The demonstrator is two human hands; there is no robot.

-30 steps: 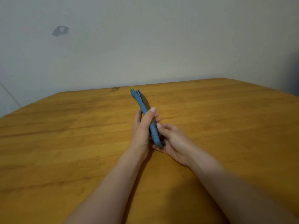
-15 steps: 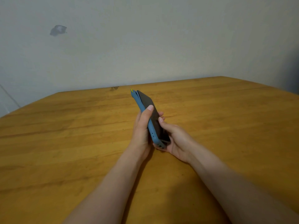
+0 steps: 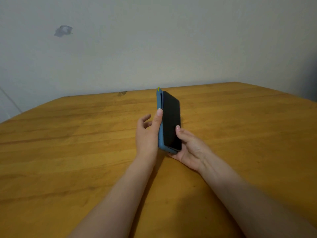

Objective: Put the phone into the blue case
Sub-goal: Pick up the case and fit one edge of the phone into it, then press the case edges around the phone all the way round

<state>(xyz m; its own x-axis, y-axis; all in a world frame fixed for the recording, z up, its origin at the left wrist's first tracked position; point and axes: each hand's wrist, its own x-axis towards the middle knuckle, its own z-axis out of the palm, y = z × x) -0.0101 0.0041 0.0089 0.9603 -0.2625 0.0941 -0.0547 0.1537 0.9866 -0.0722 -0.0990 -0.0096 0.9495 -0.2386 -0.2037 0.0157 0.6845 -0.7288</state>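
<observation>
A black phone (image 3: 171, 119) lies against the blue case (image 3: 159, 133), both held above the table in front of me. The phone's near end sits in the case, while its far end stands slightly out of the case's top edge. My left hand (image 3: 147, 134) holds the case from the left, its thumb lying along the case's side and its fingers behind. My right hand (image 3: 190, 148) cradles the lower right corner, with the thumb tip on the dark screen.
A wooden table (image 3: 68, 152) fills the lower view, its far edge meeting a pale wall (image 3: 171, 40). A small dark knot (image 3: 122, 93) marks the far edge of the table.
The phone and case have turned from edge-on until the dark screen faces me. My left fingers have spread away behind the case, and my right thumb has moved onto the screen.
</observation>
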